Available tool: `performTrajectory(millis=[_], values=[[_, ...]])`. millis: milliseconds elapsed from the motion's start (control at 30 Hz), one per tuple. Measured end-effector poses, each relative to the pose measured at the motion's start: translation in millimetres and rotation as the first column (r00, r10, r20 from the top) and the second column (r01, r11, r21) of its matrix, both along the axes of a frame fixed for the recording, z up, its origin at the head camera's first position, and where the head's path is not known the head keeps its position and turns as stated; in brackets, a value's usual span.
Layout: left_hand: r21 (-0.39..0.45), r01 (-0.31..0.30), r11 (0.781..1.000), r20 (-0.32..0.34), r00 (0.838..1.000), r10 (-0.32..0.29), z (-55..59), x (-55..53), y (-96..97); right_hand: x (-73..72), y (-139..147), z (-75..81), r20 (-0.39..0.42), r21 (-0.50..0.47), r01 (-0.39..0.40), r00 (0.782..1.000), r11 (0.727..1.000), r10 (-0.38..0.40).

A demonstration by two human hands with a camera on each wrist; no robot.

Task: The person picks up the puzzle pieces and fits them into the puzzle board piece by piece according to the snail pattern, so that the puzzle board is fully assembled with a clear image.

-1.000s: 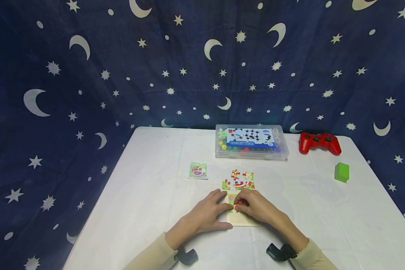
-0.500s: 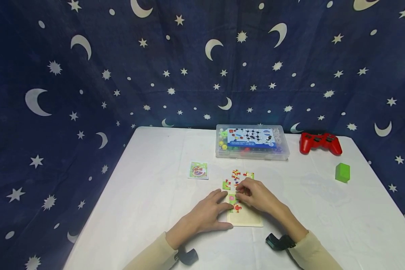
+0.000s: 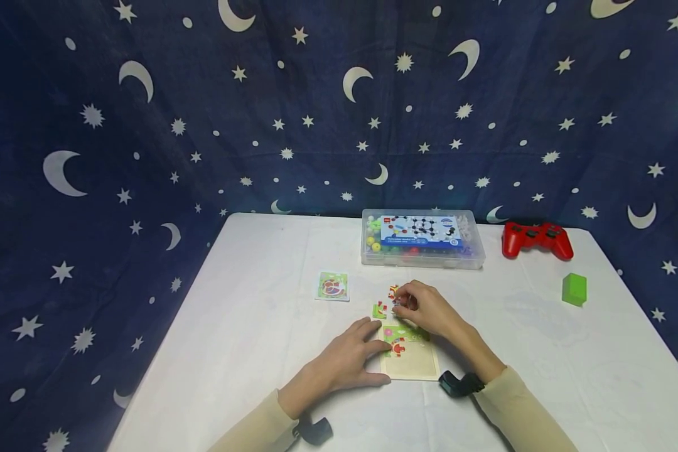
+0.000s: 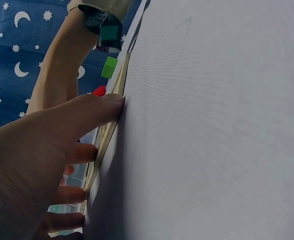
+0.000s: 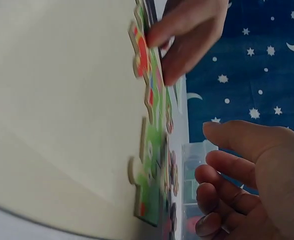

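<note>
My left hand (image 3: 347, 358) rests at the left edge of a pale wooden puzzle board (image 3: 409, 369), fingers spread. The left wrist view shows its thumb (image 4: 104, 107) and fingertips along the board's edge. Colourful joined jigsaw pieces (image 3: 397, 347) lie at the board's upper left. A green jigsaw piece (image 5: 149, 172) with pale spots lies at its upper right. Beyond the board, my right hand (image 3: 429, 309) is over loose pieces, hiding some. In the right wrist view its thumb and loosely curled fingers stand apart, nothing visible between them. A loose green-and-red piece (image 3: 379, 310) lies nearby.
A small picture card (image 3: 333, 286) lies left of the loose pieces. Behind them stands a clear plastic box (image 3: 424, 238) of molecular model parts. A red game controller (image 3: 537, 240) and a green block (image 3: 574, 289) are on the right. A starry cloth (image 3: 316, 94) hangs behind.
My right hand has moved from the board away to the loose pieces. A green spotted piece now shows at the board's upper right. My left hand has stayed in place.
</note>
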State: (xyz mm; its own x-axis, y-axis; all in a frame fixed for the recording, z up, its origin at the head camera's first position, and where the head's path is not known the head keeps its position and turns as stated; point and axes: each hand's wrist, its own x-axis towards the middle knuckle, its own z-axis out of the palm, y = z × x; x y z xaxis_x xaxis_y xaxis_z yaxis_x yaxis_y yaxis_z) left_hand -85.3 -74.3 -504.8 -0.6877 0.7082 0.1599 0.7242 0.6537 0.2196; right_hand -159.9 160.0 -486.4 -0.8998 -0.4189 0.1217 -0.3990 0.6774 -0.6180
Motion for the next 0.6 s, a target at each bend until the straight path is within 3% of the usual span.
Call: performTrajectory(millis=[600], values=[[-0.001,-0.001,1.0,-0.001,1.0,0.001,0.5,-0.2,0.4,-29.3,-1,-6.7,0.011,0.058,0.07,0.997,0.996,-0.071]])
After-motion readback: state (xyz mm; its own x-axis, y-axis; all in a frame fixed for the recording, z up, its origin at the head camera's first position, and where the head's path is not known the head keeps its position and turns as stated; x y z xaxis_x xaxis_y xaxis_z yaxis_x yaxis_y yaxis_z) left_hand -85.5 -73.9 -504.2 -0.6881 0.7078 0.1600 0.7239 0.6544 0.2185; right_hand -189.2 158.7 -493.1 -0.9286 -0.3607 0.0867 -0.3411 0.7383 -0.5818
